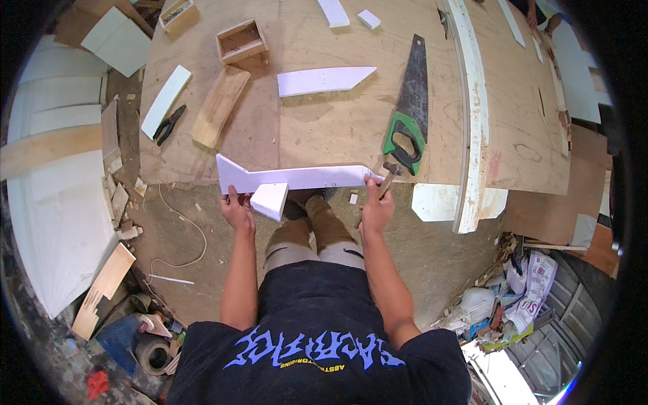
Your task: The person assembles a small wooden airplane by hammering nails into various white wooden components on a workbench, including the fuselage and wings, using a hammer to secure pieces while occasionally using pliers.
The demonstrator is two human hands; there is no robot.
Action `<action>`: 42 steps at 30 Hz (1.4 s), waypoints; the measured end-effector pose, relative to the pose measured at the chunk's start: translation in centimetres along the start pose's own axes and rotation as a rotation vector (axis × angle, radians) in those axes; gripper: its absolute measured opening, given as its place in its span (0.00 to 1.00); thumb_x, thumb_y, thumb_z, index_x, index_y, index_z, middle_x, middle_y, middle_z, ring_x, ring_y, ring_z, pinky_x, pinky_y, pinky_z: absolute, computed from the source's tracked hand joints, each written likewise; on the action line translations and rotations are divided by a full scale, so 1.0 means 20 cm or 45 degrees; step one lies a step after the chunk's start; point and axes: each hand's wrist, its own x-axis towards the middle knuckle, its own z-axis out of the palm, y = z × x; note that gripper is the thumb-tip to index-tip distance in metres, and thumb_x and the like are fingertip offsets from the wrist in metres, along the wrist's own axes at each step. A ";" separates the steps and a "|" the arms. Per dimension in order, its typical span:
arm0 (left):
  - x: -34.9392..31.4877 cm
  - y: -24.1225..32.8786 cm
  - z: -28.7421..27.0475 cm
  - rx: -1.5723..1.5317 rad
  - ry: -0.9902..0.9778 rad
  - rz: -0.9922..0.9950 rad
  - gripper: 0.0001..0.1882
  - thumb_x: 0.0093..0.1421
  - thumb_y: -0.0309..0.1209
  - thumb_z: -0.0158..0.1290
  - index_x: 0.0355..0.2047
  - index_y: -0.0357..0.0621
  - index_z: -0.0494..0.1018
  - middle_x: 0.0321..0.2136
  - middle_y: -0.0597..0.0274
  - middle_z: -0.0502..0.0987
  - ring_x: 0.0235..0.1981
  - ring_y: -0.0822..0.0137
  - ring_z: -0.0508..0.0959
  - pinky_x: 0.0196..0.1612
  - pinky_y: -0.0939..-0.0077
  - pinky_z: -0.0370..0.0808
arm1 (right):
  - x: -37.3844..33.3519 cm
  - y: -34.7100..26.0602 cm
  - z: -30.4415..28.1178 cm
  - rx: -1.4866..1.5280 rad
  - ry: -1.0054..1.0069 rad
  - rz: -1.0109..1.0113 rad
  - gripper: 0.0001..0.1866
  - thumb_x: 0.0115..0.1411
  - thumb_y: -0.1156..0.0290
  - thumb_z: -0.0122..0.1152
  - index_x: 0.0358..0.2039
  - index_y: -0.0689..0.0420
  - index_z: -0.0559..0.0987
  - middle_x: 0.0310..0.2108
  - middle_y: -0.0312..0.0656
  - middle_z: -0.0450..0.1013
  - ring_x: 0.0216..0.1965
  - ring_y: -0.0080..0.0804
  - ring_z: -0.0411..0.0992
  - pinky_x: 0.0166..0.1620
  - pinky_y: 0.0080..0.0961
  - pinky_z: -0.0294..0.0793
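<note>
The left hand (239, 212) is gripping the white board (304, 177), which is extending along the near edge of the table (331, 135). The right hand (376, 206) is clasping a hammer (386, 183) and touching the board's right end.

A plywood worktable (317, 138) with a brown, scuffed top. Toward its right side lies a handsaw (414, 98) with a dark blade and a green handle, blade pointing away. Beyond it, a long white beam (475, 115) runs lengthwise and overhangs the near edge, above a white panel (432, 201) with clipped corners. At centre sits a white board with one pointed end (324, 81). Farther left are an open wooden box (247, 52), a bare wood block (220, 106) just below it, and black-handled pliers (169, 125) beside a narrow white board (165, 100). On the floor (432, 266), a thin pale cord (204, 237) curls at left; bulging plastic bags (478, 305) pile at lower right.
</note>
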 end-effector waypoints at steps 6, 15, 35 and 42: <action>0.00 0.02 -0.04 -0.030 -0.094 -0.014 0.19 0.71 0.38 0.59 0.51 0.39 0.68 0.44 0.57 0.79 0.42 0.61 0.83 0.41 0.66 0.83 | -0.02 0.01 0.02 0.142 0.051 -0.042 0.10 0.68 0.63 0.68 0.42 0.55 0.80 0.39 0.34 0.82 0.35 0.17 0.76 0.20 0.17 0.69; -0.24 0.00 0.07 -0.280 -0.048 -0.295 0.21 0.73 0.41 0.58 0.57 0.40 0.69 0.44 0.58 0.81 0.40 0.63 0.85 0.41 0.69 0.85 | -0.03 -0.04 0.08 0.191 0.038 -0.004 0.09 0.67 0.64 0.67 0.42 0.54 0.80 0.37 0.34 0.81 0.31 0.18 0.75 0.21 0.17 0.69; -0.58 -0.48 0.49 0.171 -0.293 -0.087 0.08 0.68 0.26 0.61 0.38 0.32 0.77 0.30 0.56 0.83 0.27 0.67 0.84 0.31 0.71 0.87 | -0.23 0.00 -0.07 0.255 -0.364 0.087 0.18 0.71 0.68 0.59 0.59 0.59 0.76 0.42 0.41 0.82 0.42 0.22 0.78 0.25 0.15 0.71; -0.66 -0.51 0.54 0.435 -0.072 0.469 0.05 0.66 0.24 0.63 0.40 0.36 0.80 0.34 0.57 0.83 0.30 0.68 0.84 0.31 0.74 0.84 | -0.19 0.06 -0.02 0.022 -0.694 -0.073 0.14 0.70 0.71 0.61 0.54 0.63 0.79 0.42 0.47 0.83 0.34 0.26 0.82 0.29 0.18 0.77</action>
